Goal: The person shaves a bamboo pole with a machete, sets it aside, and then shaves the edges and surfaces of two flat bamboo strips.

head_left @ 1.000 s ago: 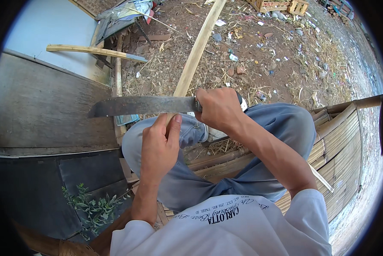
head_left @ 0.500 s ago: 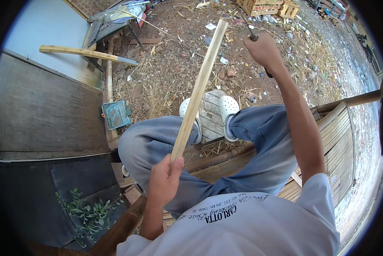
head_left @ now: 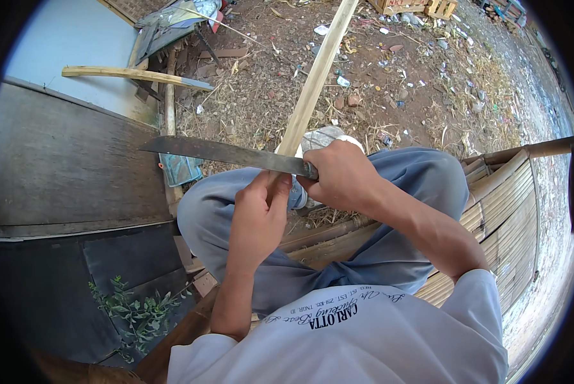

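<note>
My left hand is closed round the near end of a long pale strip of wood, which slants up and away from me between my knees. In my right hand is the handle of a machete. Its long dark blade points left and lies across the strip, just beyond my left fingers. Most of the handle is hidden in my fist. Whether the edge bites into the wood I cannot tell.
I sit on a bamboo slat bench. A second wood strip leans at the left near a blue plastic basket. A leafy plant grows by dark panels. Wooden crates stand on the littered ground.
My right hand has come in from the far right, bringing the machete across the strip. My left hand has risen and moved slightly right, with the strip shifting farther away.
</note>
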Available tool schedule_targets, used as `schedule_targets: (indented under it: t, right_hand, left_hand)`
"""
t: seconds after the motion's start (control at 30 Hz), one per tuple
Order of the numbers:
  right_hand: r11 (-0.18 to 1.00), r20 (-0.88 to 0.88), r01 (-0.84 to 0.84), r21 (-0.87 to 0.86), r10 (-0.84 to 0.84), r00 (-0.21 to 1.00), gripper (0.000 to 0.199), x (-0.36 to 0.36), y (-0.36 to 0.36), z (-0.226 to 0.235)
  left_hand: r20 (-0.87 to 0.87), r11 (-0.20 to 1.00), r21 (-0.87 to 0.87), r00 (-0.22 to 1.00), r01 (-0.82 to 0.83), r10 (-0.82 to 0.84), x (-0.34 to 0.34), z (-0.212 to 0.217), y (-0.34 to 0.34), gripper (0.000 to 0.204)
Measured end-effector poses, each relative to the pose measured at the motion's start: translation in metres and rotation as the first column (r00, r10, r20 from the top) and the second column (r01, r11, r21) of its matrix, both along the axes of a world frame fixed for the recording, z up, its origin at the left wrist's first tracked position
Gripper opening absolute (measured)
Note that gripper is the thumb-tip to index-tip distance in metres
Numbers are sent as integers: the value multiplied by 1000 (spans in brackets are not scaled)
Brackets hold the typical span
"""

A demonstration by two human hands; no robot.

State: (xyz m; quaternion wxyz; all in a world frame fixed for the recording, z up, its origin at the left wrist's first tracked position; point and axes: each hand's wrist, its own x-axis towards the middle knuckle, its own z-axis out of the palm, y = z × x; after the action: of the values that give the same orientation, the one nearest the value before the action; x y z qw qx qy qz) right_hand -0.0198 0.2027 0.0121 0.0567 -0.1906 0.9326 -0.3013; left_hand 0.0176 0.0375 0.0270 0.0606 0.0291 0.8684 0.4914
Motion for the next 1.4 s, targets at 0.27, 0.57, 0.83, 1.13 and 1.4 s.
schedule_targets:
  t: [0.27,0.57,0.83,1.13,1.4]
  right_hand:
    - [990,-52,37,134,-30,998,20,-4,-3,-9]
    - [838,-103,536,102,-527,844,24,-106,75,-6]
    - [674,-98,738,35,-732,674,33,-108,151,27]
    - [998,4,56,-4,-56,998,17,4,9,10]
    - [988,-25,-4,153,8,1000,21,2,-3,-5]
  left_hand:
    - [-63,979,-196,997,-51,39,8,8,8,22]
    - [12,957,-291,1000,-16,21,77,13,-20,30]
    - [355,976,121,926,-184,130,99,-16,-48,27]
    - [158,996,85,987,-30,16,19,-12,-8,32]
    - [-23,999,-11,999,-46,46,12,-1,-2,29]
